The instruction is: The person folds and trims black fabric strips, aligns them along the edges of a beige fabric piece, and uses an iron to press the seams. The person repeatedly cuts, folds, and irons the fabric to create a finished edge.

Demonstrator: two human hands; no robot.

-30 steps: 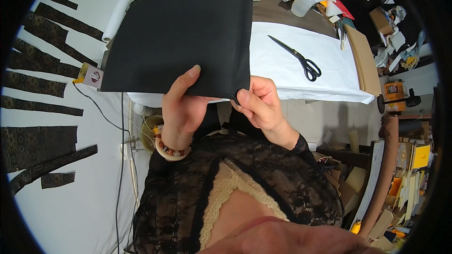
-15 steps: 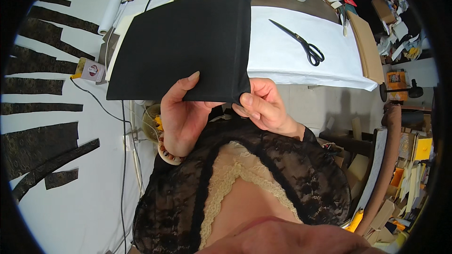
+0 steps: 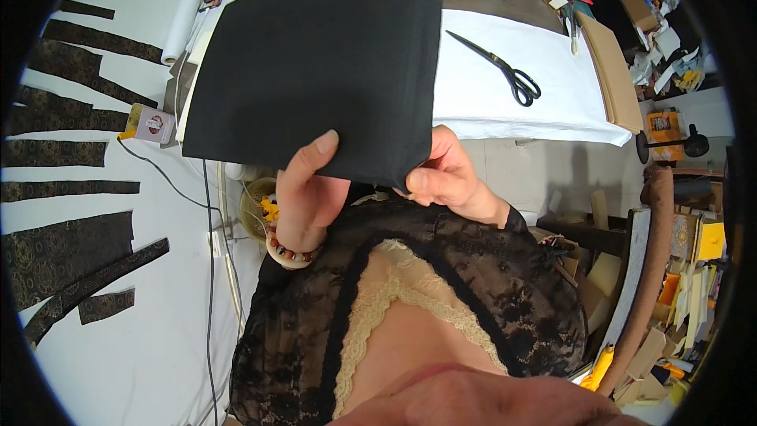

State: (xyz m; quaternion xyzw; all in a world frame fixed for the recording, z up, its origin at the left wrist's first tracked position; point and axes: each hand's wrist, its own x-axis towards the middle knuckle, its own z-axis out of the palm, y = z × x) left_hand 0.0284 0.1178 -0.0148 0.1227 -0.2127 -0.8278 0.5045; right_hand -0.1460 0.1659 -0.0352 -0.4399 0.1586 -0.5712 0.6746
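Note:
A flat black fabric-covered panel point(image 3: 315, 71) is held up in front of me, tilted over the near edge of the worktable. Gripping its near edge, my left hand point(image 3: 307, 181) has the thumb on top and the fingers hidden beneath. At the near right corner my right hand point(image 3: 445, 177) is closed, thumb and fingers pinching the fabric there. Beyond the right hand, black-handled scissors point(image 3: 505, 71) lie on a white sheet point(image 3: 465, 110) with their blades pointing to the far left.
Patterned dark fabric strips point(image 3: 71, 181) hang on the white surface at left. A small box point(image 3: 151, 122) and a dark cable point(image 3: 209, 292) are near them. Brown boards point(image 3: 611, 71) lie at the table's right end. Shelves of scraps point(image 3: 686, 292) fill the far right.
The panel has tilted, its right side swinging slightly right and its far edge moving farther up the view. Both hands keep hold, and the right fingers are now tucked closer round the corner.

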